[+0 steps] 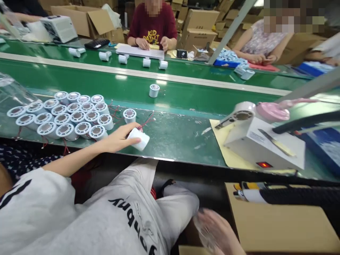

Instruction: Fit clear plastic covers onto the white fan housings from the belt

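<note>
My left hand (120, 138) is closed around a white cylindrical housing (139, 140), tilted on its side above the bench's front edge. Thin red wires with a small white plug (148, 120) trail behind it. Just beyond the hand, another housing (129, 115) stands upright, its slotted ring and round centre facing up. Several similar housings (63, 118) are packed in rows to the left, some with red wires hanging out. Low on the right, beside my knee, my right hand (221, 230) is blurred by motion. Something see-through appears at its fingers, but I cannot make it out.
A white machine (265, 141) with a lit red switch stands on the right, a knife on top. Below it, a black-sleeved tool (265, 194) lies over a cardboard box (287, 226). One housing (154, 90) stands on the green belt (186, 94). People work across the line.
</note>
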### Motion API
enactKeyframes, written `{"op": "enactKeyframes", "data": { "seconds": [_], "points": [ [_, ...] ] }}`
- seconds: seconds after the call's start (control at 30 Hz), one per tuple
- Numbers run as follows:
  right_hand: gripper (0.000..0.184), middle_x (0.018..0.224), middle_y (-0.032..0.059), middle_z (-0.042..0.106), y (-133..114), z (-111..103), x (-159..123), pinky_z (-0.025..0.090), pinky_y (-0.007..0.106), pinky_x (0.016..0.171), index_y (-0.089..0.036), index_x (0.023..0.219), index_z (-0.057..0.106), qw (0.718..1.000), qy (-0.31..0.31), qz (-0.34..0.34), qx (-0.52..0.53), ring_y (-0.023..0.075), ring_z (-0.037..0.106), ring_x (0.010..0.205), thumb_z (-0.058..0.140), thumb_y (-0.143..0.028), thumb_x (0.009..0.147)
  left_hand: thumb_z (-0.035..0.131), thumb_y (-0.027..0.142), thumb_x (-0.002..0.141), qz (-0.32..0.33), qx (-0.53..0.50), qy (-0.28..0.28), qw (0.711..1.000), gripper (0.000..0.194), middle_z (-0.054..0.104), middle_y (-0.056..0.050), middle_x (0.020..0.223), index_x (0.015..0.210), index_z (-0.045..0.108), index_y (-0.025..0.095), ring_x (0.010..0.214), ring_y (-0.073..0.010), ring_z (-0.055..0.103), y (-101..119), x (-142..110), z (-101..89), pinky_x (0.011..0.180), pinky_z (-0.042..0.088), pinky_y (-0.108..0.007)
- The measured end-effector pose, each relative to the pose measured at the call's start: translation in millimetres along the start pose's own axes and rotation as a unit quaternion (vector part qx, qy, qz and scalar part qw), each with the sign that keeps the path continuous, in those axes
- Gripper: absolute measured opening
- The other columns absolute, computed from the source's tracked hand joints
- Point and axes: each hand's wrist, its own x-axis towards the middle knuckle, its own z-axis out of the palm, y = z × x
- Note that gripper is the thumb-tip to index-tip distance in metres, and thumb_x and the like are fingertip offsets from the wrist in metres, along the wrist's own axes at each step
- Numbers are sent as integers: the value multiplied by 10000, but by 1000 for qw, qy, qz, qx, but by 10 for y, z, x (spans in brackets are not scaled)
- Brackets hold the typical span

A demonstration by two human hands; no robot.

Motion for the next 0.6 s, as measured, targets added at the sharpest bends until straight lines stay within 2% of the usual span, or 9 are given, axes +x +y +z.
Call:
{"op": "enactKeyframes", "data": {
  "seconds": [0.03,0.07,0.13,0.2,0.27,0.33,0.4,0.5,0.6],
  "points": [
    [413,1073,127,763,-43,82,-4,660,354,667,-212,1147,768,998,21,-43,-41,268,770,890,536,-533,1028,461,738,901,-31,-132,-45,990,624,641,-87,1001,1140,579,173,844,-220,625,20,30,191,728,527,-328],
    [358,1125,147,748,-92,173,21,661,362,703,-224,1190,763,991,41,-91,-91,285,767,941,558,-468,1027,414,802,875,-70,-244,-106,962,682,633,-72,930,1088,575,175,764,-200,611,41,63,393,646,508,-304],
    [307,1196,177,710,-185,339,132,650,392,775,-227,1257,737,964,75,-160,-199,305,739,1001,620,-345,999,454,839,814,-130,-362,-248,889,704,630,-60,852,1009,582,175,670,-178,587,90,133,775,546,461,-275],
    [322,1251,190,682,-240,438,260,628,428,812,-230,1284,720,940,104,-157,-285,322,701,1020,657,-270,970,578,732,803,-129,-343,-372,853,591,646,-55,835,986,620,171,633,-162,574,162,196,1046,516,432,-260],
    [267,1299,185,666,-247,457,329,609,447,812,-236,1205,746,927,113,-123,-335,338,669,1047,639,-203,962,621,555,850,-53,-251,-424,868,415,675,-57,878,989,676,168,687,-161,599,249,248,1175,581,464,-262],
    [203,1305,165,667,-225,428,314,602,444,814,-231,1033,770,941,84,-88,-317,341,653,1089,608,-140,951,616,395,890,62,-156,-382,909,266,697,-64,973,993,720,173,840,-176,639,329,281,1207,755,510,-285],
    [123,1291,152,663,-201,394,245,611,428,828,-218,898,748,974,37,-46,-217,329,658,1118,646,-158,932,618,314,908,149,-101,-302,936,207,697,-70,1044,1013,738,181,963,-191,644,372,287,1216,899,498,-311],
    [114,1235,136,659,-197,376,144,614,410,881,-211,840,722,999,11,36,-19,293,692,1099,713,-292,921,735,369,872,181,-96,-226,952,307,686,-66,1063,1126,725,197,976,-198,640,340,260,1291,928,503,-332],
    [224,1131,106,681,-226,383,114,590,413,922,-218,770,713,988,64,112,85,262,704,1059,646,-314,961,879,491,728,189,-101,-205,955,565,664,-76,1094,1203,732,223,1024,-227,634,230,240,1416,957,517,-375]
  ]
}}
